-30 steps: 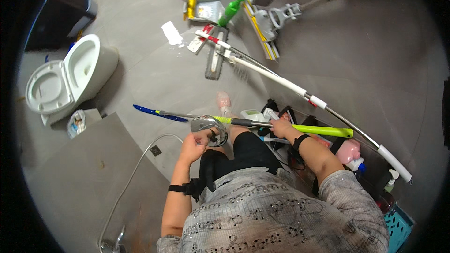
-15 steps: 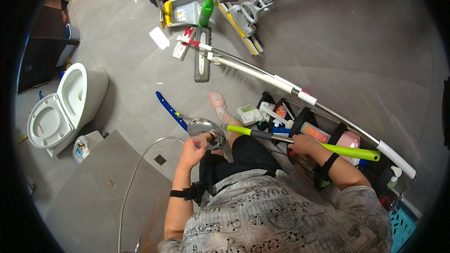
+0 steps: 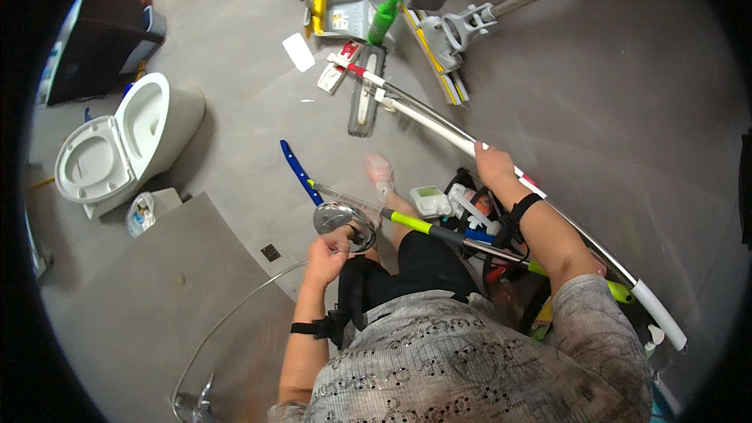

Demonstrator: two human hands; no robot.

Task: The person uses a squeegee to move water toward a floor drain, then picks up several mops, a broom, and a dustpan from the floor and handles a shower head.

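Observation:
My left hand (image 3: 326, 257) is closed on the handle of a round chrome shower head (image 3: 333, 218), held low before my legs. A thin silver hose (image 3: 227, 315) trails from it toward the lower left. To the right, my right hand (image 3: 495, 166) is wrapped around a long white-and-silver pole (image 3: 446, 130). That pole slants from a red-and-white head on the floor to a white grip at the lower right. A squeegee with a blue blade (image 3: 296, 168) and a lime-and-grey handle (image 3: 409, 222) lies across by my right thigh, out of both hands.
A white toilet (image 3: 149, 137) with raised lid and a small bin (image 3: 149, 211) stand left. Ahead are a grey flat mop (image 3: 366, 94), a grey dustpan (image 3: 348, 14) and a yellow-edged sponge mop (image 3: 439, 47). Black racks of bottles (image 3: 478, 207) line the right wall.
My right hand has let go of the lime-and-grey squeegee handle and moved up and forward onto the white-and-silver pole. My left hand still holds the shower head. The view has shifted slightly.

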